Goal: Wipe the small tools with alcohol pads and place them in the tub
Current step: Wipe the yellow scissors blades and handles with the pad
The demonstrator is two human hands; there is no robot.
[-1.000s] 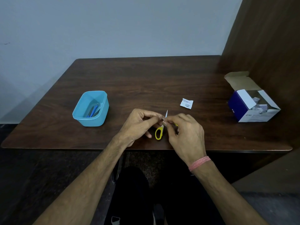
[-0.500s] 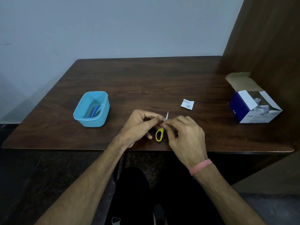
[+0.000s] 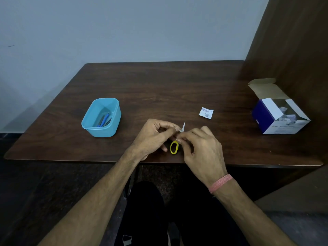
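Layout, head view: my hands at the table's near edge, tub to the left, box to the right.

My left hand (image 3: 152,137) and right hand (image 3: 200,148) meet over the near middle of the table (image 3: 159,86), with the scissors (image 3: 174,146) between and under them. The tub (image 3: 102,117) sits left of my hands, with tools (image 3: 104,119) lying in it. A pad wrapper (image 3: 206,113) lies behind and right of my hands. The pad box (image 3: 278,112) stands at the right side, well apart from the wrapper.
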